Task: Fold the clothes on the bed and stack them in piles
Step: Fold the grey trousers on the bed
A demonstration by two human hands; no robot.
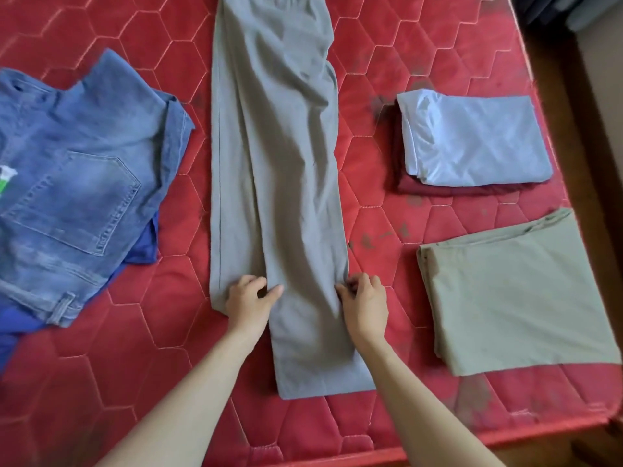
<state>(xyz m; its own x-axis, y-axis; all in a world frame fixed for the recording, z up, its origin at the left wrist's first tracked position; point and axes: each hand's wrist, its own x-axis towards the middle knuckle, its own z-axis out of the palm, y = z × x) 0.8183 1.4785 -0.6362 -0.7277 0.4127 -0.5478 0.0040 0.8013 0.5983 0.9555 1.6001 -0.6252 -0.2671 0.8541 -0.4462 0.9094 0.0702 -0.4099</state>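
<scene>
Centrally, a long pair of grey cotton trousers (276,183) lies lengthwise, legs laid one over the other, on a red quilted mattress (381,230) stitched in hexagons. The left hand (249,303) rests on the trousers near the lower end, fingers curled and pinching a fold of the cloth; the right hand (365,305) pinches the trousers' right edge, its grip likewise closed on the fabric. Left of the trousers, well apart, lie faded blue denim jeans (77,187) spread unfolded over a darker blue garment (145,244). Right of the trousers, a folded pale blue cloth (472,139) sits stacked on a folded maroon cloth (448,190); nearer the camera, a folded olive-khaki cloth (515,298) lies by itself.
</scene>
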